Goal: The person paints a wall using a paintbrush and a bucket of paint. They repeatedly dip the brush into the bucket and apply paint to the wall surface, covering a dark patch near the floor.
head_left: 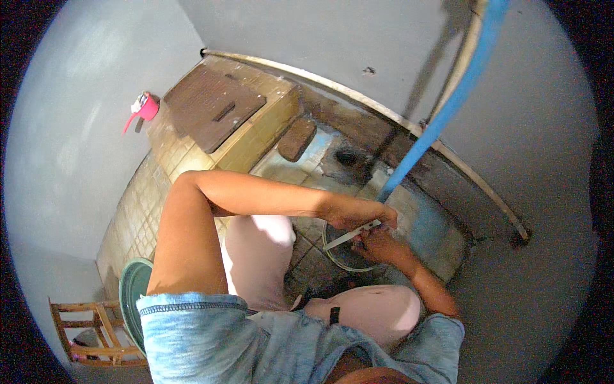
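Observation:
My left hand (358, 212) reaches across from the left, its wrist bent and its fingers curled at the end of a long flat pale strip (345, 239). That strip slants down to the left over a round bucket (350, 264). Just below it, my right hand (384, 246) is closed, fingertips near the strip; whatever is in them is hidden. Both hands are close together above the bucket's right side. A thick blue hose (425, 141) comes down from the upper right and ends behind my left hand. The bucket stands on the floor in front of my knees.
A raised tiled step (256, 137) carries a brown mat (211, 105). Beside it lie a brown slab (297, 139) and a dark floor hole (346, 157). A pink dipper (147, 109) is by the left wall. A green basin (132, 294) and wooden rack (99, 326) stand lower left.

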Motion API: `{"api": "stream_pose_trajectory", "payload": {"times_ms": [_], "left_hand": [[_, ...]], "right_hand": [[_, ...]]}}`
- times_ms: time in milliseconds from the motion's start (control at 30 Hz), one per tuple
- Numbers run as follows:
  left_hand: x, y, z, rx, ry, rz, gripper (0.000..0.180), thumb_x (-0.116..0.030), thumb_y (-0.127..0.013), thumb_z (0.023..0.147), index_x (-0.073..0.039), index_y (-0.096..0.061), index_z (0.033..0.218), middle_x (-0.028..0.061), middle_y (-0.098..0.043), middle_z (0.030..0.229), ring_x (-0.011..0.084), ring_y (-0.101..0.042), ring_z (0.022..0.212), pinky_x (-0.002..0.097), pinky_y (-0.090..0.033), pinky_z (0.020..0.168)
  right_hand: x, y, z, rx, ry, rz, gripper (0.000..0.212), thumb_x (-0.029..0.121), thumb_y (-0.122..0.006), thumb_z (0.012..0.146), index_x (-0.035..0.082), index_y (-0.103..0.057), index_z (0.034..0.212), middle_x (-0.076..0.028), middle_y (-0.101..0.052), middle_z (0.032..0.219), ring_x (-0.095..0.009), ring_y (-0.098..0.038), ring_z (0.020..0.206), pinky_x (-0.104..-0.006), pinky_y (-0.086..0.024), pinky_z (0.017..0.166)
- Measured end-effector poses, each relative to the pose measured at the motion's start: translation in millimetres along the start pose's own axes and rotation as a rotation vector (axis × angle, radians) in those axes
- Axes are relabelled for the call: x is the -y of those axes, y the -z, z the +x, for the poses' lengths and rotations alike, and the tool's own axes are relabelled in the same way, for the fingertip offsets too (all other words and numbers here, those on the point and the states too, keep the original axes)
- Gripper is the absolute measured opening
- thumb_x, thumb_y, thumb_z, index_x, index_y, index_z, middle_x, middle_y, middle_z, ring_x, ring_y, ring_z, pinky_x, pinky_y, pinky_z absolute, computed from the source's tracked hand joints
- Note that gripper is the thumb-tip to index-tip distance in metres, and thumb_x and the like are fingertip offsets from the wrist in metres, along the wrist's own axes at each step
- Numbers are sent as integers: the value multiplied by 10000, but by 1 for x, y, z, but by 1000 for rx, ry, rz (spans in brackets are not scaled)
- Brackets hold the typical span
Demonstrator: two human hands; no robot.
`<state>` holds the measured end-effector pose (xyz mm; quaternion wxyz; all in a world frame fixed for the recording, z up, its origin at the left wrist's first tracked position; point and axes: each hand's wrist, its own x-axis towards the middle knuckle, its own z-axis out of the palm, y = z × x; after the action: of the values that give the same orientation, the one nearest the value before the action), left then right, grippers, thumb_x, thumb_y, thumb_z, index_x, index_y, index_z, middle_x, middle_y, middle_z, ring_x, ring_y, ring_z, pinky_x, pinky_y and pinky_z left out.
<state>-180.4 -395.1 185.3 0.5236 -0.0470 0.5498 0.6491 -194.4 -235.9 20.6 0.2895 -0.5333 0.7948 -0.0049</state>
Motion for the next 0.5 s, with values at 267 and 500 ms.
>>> {"api": "stream_pose_trajectory", "payload": {"times_ms": [267,500], "left_hand": [[30,28,-46,-11,-2,-143,280,-319,-479,916,-90,-633,875,40,-691,830,162,-637,688,330,-517,657],[69,27,-68,308,-10,-35,382,-435,-605,829,-97,-508,979,29,-504,755,182,-500,632,360,-403,551]], "right_hand": [[62,42,-25,-339,353,82,441,137,-617,830,118,-580,1270,-203,-510,1309,-430,-493,1175,-525,-352,1052],[126,49,-6,236,89,12,513,104,-598,807,161,-544,1314,-227,-479,1314,-466,-487,1174,-575,-407,986]]}}
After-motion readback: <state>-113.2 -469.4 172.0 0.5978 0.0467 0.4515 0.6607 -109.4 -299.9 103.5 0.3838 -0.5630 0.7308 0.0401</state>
